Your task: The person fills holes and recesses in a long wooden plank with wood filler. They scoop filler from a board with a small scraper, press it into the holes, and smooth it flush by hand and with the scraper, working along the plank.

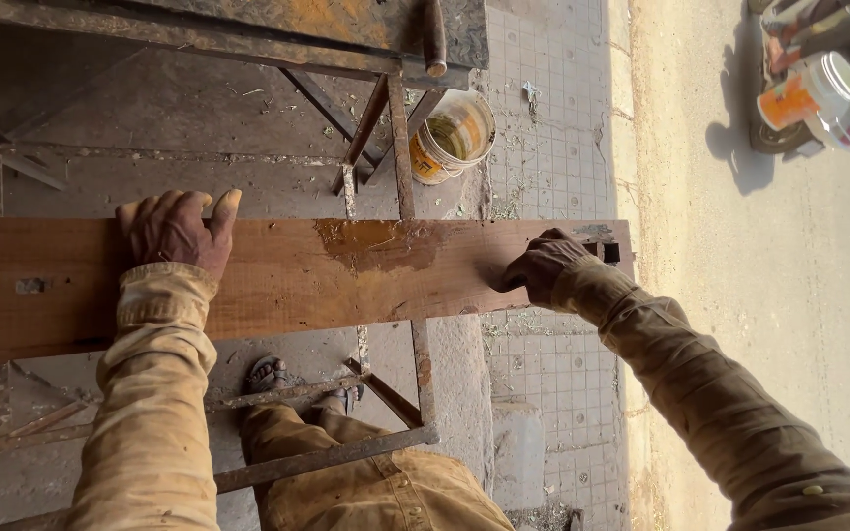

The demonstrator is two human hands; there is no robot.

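Your left hand (177,232) lies open, flat on the plank (287,280), which rests across a rusty metal frame (407,177). Your right hand (543,267) is closed, gripping the plank's far end. A bucket (453,136) stands beyond.

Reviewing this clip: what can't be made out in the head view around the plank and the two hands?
- Plank: its left end is cut off by the frame edge.
- Right hand: its fingers curl over a small dark object at the plank's end; what it is stays unclear.
- Left hand: palm lies flat, hiding the wood beneath.
- Bucket: contents too small to tell.
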